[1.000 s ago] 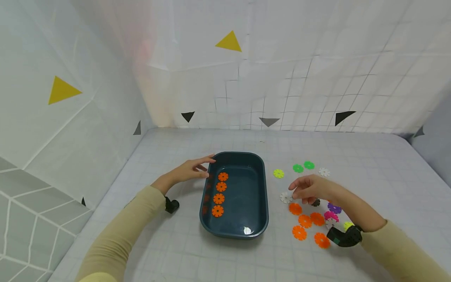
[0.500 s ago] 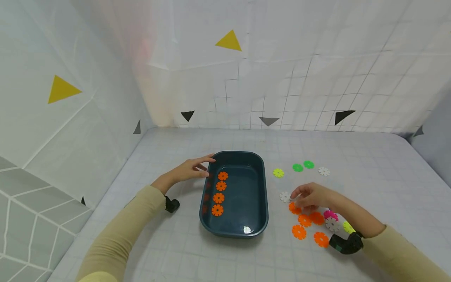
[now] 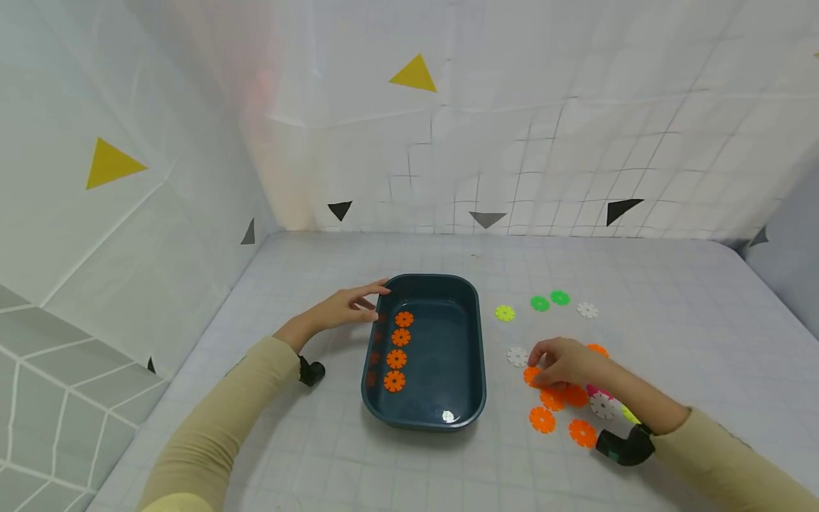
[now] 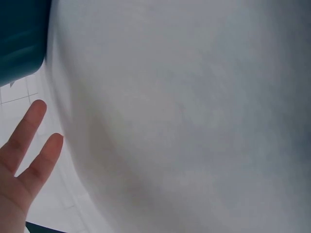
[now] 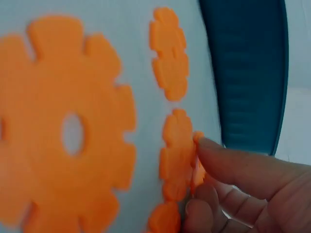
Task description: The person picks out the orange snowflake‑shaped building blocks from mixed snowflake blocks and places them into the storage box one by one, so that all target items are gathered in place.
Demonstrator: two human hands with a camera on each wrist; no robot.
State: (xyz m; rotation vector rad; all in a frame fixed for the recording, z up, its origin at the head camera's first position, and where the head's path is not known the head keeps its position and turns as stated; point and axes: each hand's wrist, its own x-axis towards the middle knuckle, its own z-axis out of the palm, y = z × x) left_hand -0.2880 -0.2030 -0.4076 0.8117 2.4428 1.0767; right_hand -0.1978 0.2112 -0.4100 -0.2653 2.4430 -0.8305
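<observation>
My left hand point(image 3: 339, 308) lies against the left side of a dark teal tray point(image 3: 483, 363), its index finger at the rim and its thumb near the wall. In the left wrist view, two fingers point(image 4: 30, 127) are extended beside the tray. Inside the tray, several orange notched plastic discs point(image 3: 397, 359) form a row along the left. To the right, my right hand point(image 3: 566, 363) reaches down to a group of orange discs. The right wrist view has its thumb point(image 5: 228, 160) and curled fingers at the edge of one orange disc point(image 5: 198, 177), apparently pinching it.
More orange discs point(image 3: 582, 433) lie around the right hand. Behind it are a yellow disc point(image 3: 505, 313), green discs point(image 3: 540, 304) and white discs point(image 3: 587, 310). Pink, white and yellow ones are partly under the forearm. A white wall point(image 3: 512, 142) stands behind the table.
My right hand has lowered slightly toward the near orange discs, and its fingers now cover part of one. An orange disc shows behind the wrist. The left hand and tray stay put.
</observation>
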